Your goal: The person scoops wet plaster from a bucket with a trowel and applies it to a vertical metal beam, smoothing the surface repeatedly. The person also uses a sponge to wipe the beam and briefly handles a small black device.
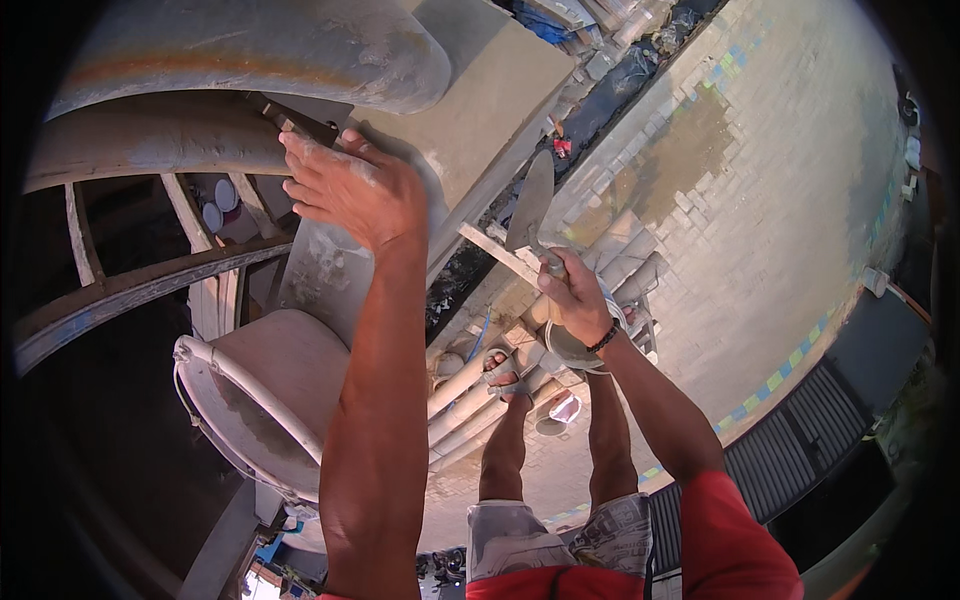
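My left hand [362,192] has its fingers stretched out and holds nothing. It is at the edge of a grey plastered ledge [490,110], beside a thick rounded grey form [270,50]; whether the palm touches the surface I cannot tell. Just past the fingertips a dark, flat piece [318,126] sticks out, its kind unclear. My right hand [577,300] is wrapped round the handle of a trowel [533,200], whose blade points up and away. Beneath that hand is a bucket [572,350], partly hidden by the wrist.
Below left stands a round-topped plastered form [285,350] with a pale pipe along it. Wooden slats [185,212] span a dark opening. My feet stand among long pipes [465,390]. A dark gutter [625,85] with rubble runs beside the paved ground [790,180].
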Demonstrator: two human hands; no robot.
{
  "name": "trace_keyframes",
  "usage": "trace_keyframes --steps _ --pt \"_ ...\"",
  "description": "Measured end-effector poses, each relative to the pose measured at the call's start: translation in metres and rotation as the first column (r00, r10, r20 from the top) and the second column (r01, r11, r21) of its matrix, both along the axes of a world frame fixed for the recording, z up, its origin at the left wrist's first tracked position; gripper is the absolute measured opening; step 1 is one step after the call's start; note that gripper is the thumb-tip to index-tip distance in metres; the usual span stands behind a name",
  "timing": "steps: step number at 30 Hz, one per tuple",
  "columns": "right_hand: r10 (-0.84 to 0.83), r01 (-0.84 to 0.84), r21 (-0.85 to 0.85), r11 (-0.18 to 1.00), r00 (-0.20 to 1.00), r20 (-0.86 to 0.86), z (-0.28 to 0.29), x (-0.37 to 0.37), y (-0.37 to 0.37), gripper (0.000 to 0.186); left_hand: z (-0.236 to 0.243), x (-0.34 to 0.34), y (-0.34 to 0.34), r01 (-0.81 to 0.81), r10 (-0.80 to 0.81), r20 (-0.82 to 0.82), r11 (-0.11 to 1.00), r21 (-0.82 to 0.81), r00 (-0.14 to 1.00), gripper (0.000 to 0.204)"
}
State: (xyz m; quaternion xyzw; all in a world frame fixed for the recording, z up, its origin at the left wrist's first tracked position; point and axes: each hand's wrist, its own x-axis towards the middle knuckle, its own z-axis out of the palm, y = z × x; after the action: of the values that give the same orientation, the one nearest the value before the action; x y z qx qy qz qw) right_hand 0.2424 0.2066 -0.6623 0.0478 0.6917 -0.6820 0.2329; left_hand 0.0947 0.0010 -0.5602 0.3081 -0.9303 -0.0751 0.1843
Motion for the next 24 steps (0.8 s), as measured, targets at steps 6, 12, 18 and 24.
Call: trace_keyframes --steps 6,12,18,24 --pt "-0.09 0.081 -0.093 0.992 0.991 -0.098 0.023 -0.043 -0.021 0.033 -0.005 -0.001 -0.004 0.007 -0.015 -0.051 0.989 -0.148 0.999 0.063" --pt "0.114 -0.108 0.074 0.991 0.99 -0.08 0.026 0.01 -0.002 0.033 -0.001 -0.001 0.0 0.024 -0.025 -0.003 0.999 -0.038 1.0 0.061" --pt "-0.125 0.131 -0.089 0.987 0.989 0.073 0.061 -0.011 0.022 0.037 0.001 0.0 -0.002 0.019 -0.019 0.01 1.0 -0.018 1.0 0.061" --pt "-0.109 0.122 -0.303 0.945 0.992 0.059 0.039 -0.039 -0.03 0.036 -0.002 -0.003 0.0 0.009 -0.012 -0.014 0.987 -0.16 1.0 0.061"
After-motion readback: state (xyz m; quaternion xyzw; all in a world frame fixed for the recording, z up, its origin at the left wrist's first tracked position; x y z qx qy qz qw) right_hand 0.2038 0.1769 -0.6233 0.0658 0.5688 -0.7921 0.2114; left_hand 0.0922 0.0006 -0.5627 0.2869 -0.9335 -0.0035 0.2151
